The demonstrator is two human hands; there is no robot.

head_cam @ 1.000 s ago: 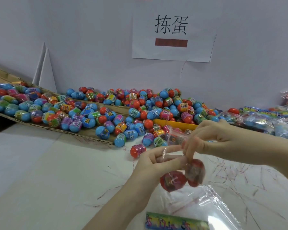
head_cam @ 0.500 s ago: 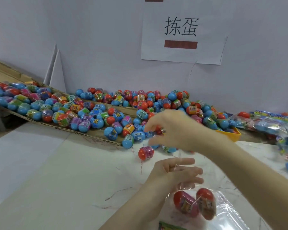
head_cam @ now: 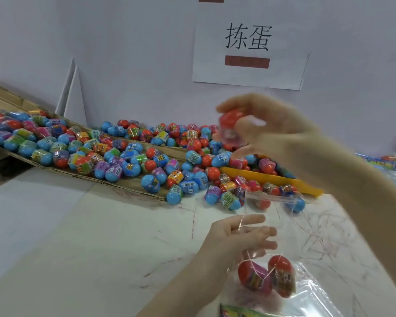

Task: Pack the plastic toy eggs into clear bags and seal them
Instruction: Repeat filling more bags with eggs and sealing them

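The right hand is raised above the table, its fingers curled around a red egg, though blur hides the exact grip. Below it, the left hand holds the mouth of a clear bag with fingers spread, seemingly inside the opening. Two red eggs lie in the bag's bottom. A heap of eggs lies on cardboard behind.
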